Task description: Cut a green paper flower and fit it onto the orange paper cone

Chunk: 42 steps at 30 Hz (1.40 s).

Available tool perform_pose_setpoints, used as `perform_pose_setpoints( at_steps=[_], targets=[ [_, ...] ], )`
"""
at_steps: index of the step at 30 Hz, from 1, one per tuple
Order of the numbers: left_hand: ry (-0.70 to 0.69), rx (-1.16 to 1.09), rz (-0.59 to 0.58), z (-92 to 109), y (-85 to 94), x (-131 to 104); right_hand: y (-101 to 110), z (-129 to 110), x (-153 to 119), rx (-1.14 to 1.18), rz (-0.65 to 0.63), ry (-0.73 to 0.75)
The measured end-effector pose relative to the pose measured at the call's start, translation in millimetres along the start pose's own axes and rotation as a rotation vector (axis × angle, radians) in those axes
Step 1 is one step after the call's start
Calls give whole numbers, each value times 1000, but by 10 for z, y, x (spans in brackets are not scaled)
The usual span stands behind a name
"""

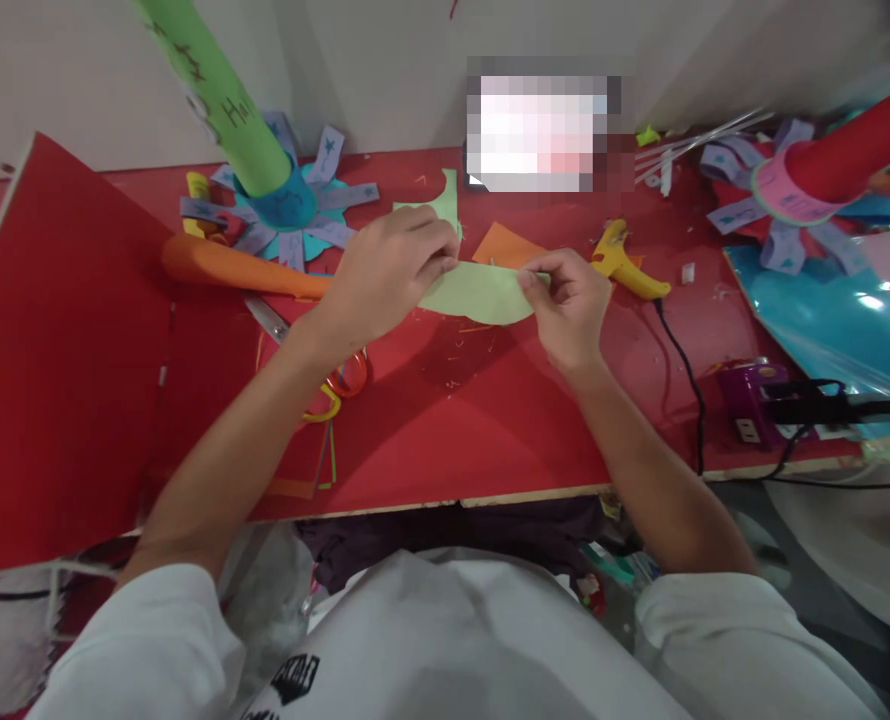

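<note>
A light green paper piece (479, 292) with a curved lower edge is stretched between my two hands above the red table. My left hand (392, 262) pinches its left end, and my right hand (569, 305) grips its right end between thumb and fingers. Just behind my left hand lies a green paper offcut (449, 200). An orange paper (509, 245) rests behind the held piece. Under my left forearm are scissors with red and yellow handles (349, 375), partly hidden. To the right of my right hand lies a yellow glue gun (629, 265).
A green paper tube (227, 110) stands in a blue base at the back left, near an orange cone (242, 270). A red tube (872, 140) leans at the right. A purple power box (752, 400) with black cables sits at the front right. A red board (62, 370) stands left.
</note>
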<state>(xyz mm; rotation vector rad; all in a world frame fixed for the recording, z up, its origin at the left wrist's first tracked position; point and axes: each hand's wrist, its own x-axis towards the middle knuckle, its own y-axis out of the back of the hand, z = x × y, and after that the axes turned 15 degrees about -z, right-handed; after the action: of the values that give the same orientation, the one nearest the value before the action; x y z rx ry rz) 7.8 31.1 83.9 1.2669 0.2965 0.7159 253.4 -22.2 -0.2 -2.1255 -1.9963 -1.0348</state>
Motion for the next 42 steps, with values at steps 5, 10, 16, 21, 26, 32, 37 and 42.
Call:
perform_pose_setpoints(
  at_steps=[5,10,16,21,26,32,37,42],
  targets=[
    [37,19,-23,-82,84,-27,36,12,3,-8,19,-37],
    [74,-9,-10,-186,238,-47,67,65,23,-3,44,-51],
    [103,-653,168,-93,344,-75,105,166,48,-29,79,-53],
    [146,-1066,114,169,352,-85,89,162,30,-36,32,-100],
    [85,-1101,47,159,267,-78,60,165,20,1,43,-66],
    [-54,-1056,5,113,175,-55,51,138,19,-6,36,-18],
    [-51,-1033,48,122,119,-27,63,115,19,-4,29,-29],
    [-79,-991,84,132,106,-24,58,112,18,24,35,-37]
  ],
)
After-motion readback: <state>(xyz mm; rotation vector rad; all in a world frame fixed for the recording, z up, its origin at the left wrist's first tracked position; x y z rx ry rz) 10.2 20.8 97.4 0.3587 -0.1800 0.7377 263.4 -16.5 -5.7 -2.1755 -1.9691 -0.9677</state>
